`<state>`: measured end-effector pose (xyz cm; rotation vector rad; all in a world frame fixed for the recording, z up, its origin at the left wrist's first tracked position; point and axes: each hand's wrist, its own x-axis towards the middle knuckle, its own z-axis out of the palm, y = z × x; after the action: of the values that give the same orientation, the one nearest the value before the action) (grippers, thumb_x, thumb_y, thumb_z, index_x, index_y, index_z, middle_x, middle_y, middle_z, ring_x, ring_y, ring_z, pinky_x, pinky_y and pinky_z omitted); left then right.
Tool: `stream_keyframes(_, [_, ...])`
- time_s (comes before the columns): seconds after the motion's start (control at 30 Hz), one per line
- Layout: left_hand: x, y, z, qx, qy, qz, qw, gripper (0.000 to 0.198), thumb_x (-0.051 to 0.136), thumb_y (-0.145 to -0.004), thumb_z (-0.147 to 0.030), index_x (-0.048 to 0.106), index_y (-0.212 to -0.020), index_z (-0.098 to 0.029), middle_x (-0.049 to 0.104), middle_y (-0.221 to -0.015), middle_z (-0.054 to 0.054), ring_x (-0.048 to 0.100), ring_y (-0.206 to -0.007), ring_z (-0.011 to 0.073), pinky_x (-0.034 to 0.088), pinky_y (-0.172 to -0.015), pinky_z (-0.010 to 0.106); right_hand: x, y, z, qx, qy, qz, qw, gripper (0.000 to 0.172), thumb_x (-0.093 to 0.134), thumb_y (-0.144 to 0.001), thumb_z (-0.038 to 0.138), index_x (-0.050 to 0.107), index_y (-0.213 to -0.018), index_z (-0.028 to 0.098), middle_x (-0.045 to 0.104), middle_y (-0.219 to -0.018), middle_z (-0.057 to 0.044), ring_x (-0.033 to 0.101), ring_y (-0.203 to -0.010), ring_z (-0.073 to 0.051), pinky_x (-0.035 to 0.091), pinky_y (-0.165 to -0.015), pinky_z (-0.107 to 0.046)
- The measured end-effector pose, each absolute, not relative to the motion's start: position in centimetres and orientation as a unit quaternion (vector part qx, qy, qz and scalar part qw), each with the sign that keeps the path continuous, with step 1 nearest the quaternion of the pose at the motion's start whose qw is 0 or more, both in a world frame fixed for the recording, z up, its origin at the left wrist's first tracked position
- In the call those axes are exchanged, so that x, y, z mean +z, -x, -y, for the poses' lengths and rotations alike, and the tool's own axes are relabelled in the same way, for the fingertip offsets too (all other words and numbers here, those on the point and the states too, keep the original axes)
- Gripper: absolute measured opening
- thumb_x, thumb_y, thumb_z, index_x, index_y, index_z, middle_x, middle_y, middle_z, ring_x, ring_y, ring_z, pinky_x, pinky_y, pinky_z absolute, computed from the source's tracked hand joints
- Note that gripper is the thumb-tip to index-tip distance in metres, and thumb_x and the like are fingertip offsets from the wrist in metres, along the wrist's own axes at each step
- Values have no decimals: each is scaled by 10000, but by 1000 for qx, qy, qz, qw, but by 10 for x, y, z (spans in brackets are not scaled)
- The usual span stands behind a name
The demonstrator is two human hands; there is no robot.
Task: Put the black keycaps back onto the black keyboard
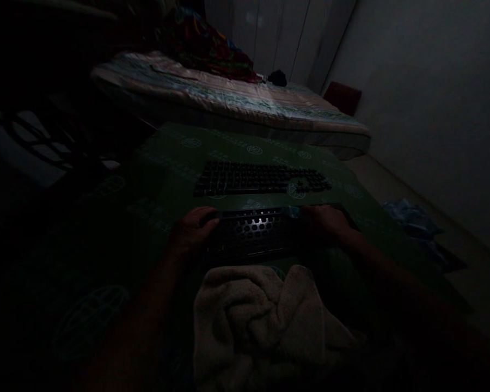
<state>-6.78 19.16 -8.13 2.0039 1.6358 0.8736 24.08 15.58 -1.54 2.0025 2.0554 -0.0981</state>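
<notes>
A black keyboard casing (261,231) with rows of empty key holes lies in front of me on a green printed surface. My left hand (194,231) is closed on its left end, thumb and fingers at the upper corner. Over the right part of the casing, my right hand (326,220) is closed, its fingers at the top edge. A small bluish thing (293,211), perhaps cloth, shows at its fingertips; darkness hides its kind. Beyond the casing, black keycaps (261,178) are laid out in keyboard rows. Closest to me lies a crumpled beige towel (261,326).
The green surface (159,163) carries globe prints. Behind it stands a bed with a striped mattress (245,98) and a red patterned blanket (216,49). Clothes (412,218) lie on the floor at right, near a pale wall (433,109). The room is very dark.
</notes>
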Motion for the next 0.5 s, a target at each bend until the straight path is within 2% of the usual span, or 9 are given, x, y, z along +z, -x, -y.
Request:
stream_keyframes(0.27, [-82,67,-193,316,-719,-583,208,386,470,-714,-421,618,-990,-195,626,-1078,40,568,-995,212,437,-907,304,-10,-268,-153,-45,-674,-718,168,359,439,-826,377,555,-1153,283,647,-1033,-64,609,-869,-200,402,-625,-244])
stream_keyframes(0.5, [-83,67,-193,324,-716,-584,205,389,476,-717,-422,612,-1000,-192,618,-1091,50,569,-997,210,432,-915,311,-5,-263,-148,-85,-713,-693,70,337,374,-857,368,586,-1099,266,659,-1013,-45,611,-833,-171,401,-610,-219])
